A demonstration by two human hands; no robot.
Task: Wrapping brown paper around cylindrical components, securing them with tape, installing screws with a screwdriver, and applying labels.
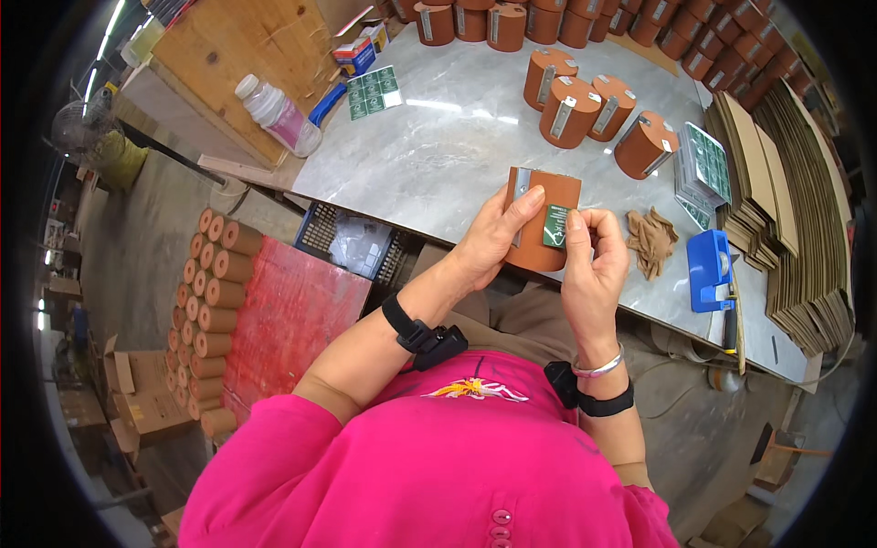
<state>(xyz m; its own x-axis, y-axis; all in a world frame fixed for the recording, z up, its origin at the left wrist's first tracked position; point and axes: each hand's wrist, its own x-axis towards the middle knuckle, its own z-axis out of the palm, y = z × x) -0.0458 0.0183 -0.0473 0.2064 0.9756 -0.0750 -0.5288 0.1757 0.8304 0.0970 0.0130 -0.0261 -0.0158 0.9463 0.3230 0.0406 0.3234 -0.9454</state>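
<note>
Near the table's front edge, my left hand (487, 239) grips a reddish-brown cylinder (557, 187) from its left side. The thumb lies along a grey strip (522, 183) on that cylinder. A small green label (554, 226) sits against the cylinder's side, and my right hand (596, 265) pinches its right edge between thumb and curled fingers. Whether the whole label is stuck down, I cannot tell. Several similar cylinders (568, 114) with grey strips stand farther back on the table. Close to my right hand lies a crumpled brown glove or cloth (650, 242).
On the right are a stack of green label sheets (703, 169), a blue tape dispenser (710, 271), a black-handled knife (730, 324) and flat cardboard (808, 219). A label sheet (375, 92) and bottle (279, 114) lie back left. Brown rolls (217, 292) are stacked beside a red surface (292, 320).
</note>
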